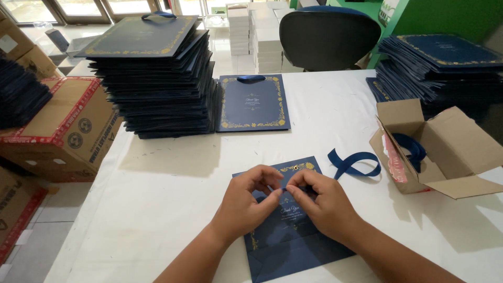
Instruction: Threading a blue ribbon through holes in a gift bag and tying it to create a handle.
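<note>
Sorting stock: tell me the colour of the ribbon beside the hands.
Dark blue ribbon, lying looped on the white table; head view.

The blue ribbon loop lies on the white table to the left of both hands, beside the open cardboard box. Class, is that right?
Not quite. The head view shows the blue ribbon loop to the right of both hands, the left hand and right hand. It does lie on the white table beside the open cardboard box.
</note>
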